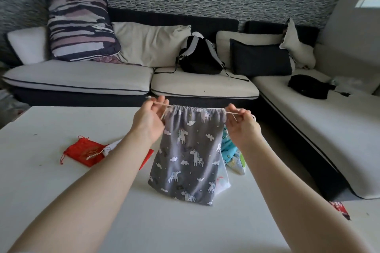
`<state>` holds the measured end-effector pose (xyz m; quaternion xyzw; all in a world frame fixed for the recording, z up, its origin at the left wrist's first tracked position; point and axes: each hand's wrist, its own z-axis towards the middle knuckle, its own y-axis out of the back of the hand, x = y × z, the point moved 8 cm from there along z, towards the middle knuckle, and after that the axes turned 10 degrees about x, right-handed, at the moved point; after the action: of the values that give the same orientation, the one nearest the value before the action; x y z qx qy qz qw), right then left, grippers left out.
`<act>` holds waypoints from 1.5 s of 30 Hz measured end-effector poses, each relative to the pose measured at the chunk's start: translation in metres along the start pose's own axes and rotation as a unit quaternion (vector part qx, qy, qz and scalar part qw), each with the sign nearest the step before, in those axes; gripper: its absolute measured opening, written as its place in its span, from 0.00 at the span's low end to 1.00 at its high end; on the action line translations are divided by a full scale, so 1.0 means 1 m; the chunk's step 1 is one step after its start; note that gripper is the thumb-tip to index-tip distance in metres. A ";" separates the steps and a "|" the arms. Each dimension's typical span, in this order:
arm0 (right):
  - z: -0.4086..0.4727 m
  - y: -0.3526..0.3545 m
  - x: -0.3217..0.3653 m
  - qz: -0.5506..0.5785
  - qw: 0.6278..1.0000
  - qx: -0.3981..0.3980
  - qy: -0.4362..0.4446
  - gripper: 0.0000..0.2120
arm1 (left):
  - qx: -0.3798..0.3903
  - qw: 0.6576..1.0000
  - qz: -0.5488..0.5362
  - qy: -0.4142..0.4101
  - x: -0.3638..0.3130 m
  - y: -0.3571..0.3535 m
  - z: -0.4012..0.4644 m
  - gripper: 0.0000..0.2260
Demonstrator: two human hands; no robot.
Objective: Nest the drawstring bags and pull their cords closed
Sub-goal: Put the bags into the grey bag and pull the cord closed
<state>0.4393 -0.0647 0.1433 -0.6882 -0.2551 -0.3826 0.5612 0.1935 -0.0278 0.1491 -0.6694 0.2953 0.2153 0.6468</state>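
grey unicorn-print bag, red pouch, white table, striped cushion.

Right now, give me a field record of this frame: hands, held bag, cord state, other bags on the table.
left hand: pinches the cord at the bag's left side
right hand: pinches the cord at the bag's right side
grey unicorn bag: hangs from both cords, bottom on the white table
bag mouth: gathered, cords pulled outward
red pouch: lies flat, left of the arms
blue patterned bag: behind the grey bag, partly hidden
contents of grey bag: cannot tell
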 end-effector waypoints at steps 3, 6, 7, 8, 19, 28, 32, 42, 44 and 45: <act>0.005 0.011 0.001 0.104 0.994 -0.027 0.006 0.17 | 0.024 1.000 -0.013 -0.014 -0.007 0.004 0.003 0.13; 0.008 0.004 0.014 -0.172 0.984 0.012 0.033 0.14 | 0.093 0.910 0.397 -0.073 -0.020 -0.010 -0.003 0.13; 0.007 -0.004 0.018 -0.299 0.952 0.036 0.048 0.14 | 0.132 0.792 0.582 -0.126 -0.021 -0.021 -0.006 0.12; 0.005 -0.012 0.021 -0.400 0.912 0.060 0.061 0.14 | 0.164 0.663 0.708 -0.180 -0.019 -0.030 -0.010 0.10; -0.002 -0.037 0.012 -0.725 0.669 0.112 0.116 0.15 | 0.220 0.361 0.864 -0.272 -0.003 -0.046 -0.030 0.11; -0.006 -0.053 -0.008 -0.786 0.586 0.161 0.113 0.14 | 0.160 0.384 0.883 -0.219 -0.003 -0.032 -0.031 0.13; -0.001 -0.048 -0.018 -0.832 0.524 0.156 0.095 0.09 | 0.204 0.481 0.837 -0.161 -0.005 -0.040 -0.035 0.17; -0.006 -0.033 -0.003 -0.826 0.555 0.043 0.083 0.18 | 0.206 0.505 0.838 -0.020 0.008 -0.037 -0.034 0.14; -0.011 -0.043 -0.004 -0.807 0.581 0.049 0.091 0.20 | 0.153 0.409 0.899 0.010 0.015 -0.027 -0.026 0.13; -0.012 -0.047 -0.004 -0.802 0.588 0.050 0.093 0.22 | 0.126 0.400 0.908 0.004 0.014 -0.025 -0.022 0.12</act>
<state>0.3977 -0.0653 0.1683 -0.1367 -0.6686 -0.7263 0.0818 0.2186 -0.0517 0.1596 0.0813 0.7555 0.6333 0.1467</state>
